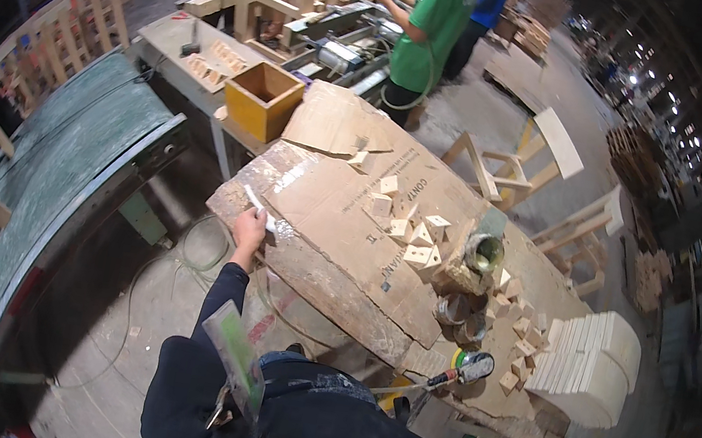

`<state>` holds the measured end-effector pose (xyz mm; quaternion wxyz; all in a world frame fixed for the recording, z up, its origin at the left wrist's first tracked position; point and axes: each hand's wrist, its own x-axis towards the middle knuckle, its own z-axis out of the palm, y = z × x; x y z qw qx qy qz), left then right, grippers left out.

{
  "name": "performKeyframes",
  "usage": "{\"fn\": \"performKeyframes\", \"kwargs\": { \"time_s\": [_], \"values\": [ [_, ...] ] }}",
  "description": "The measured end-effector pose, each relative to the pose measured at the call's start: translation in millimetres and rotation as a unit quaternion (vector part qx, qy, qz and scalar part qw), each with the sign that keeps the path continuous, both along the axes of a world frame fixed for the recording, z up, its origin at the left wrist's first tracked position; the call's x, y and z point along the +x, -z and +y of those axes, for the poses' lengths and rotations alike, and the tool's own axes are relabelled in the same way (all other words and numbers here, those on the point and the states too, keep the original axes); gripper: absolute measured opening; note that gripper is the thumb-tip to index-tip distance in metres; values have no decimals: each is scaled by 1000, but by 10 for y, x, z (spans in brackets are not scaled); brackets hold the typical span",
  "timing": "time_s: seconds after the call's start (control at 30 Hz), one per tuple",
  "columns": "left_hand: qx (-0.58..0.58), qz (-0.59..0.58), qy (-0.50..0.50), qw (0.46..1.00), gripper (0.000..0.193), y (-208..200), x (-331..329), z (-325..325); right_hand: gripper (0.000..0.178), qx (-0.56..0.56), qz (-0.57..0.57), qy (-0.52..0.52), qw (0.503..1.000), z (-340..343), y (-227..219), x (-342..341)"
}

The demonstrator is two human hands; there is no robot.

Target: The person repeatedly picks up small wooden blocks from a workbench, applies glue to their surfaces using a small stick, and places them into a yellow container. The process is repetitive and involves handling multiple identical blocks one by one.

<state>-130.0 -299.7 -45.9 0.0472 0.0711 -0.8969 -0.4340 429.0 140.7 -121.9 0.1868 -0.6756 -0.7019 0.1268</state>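
My left hand point(249, 228) is closed round a slim white stick-like tool point(253, 197) at the left edge of the cardboard-covered bench point(317, 199). Its exact kind is too small to make out. Beside the hand, a wet-looking white smear point(282, 229) lies on the bench edge. My right hand does not show. Several small wooden corner blocks point(417, 255) are scattered across the cardboard. To their right stand a crusted container point(483, 252) and small dirty pots point(471, 324).
An orbital sander point(472, 366) with a hose lies at the near bench edge, left of stacked curved wooden panels point(592, 361). A yellow wooden box point(262, 100) stands beyond. A green-topped conveyor point(71, 144) runs at left. A green-shirted person point(439, 25) works behind; chair frames point(519, 159) stand right.
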Motion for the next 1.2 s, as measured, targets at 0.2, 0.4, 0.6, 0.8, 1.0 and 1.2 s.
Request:
{"fn": "performKeyframes", "kwargs": {
  "time_s": [0.2,0.4,0.6,0.8,1.0,1.2],
  "values": [
    [-47,40,-20,998,27,-82,-20,31,34,-5,-1,-40,999,119,-1,-358],
    [-69,16,34,997,26,-192,25,-15,35,-10,8,-52,999,160,-29,-552],
    [-102,-35,59,992,30,-282,62,-22,35,-20,18,-56,998,117,-28,-699],
    [-107,51,-1,993,23,-278,78,34,36,-24,24,-55,998,109,-42,-772],
    [-130,60,37,989,20,-198,19,2,37,-29,29,-51,998,83,-39,-781],
    [-145,29,55,988,28,-224,68,7,38,-30,33,-51,998,69,-43,-789]
  ]
}}
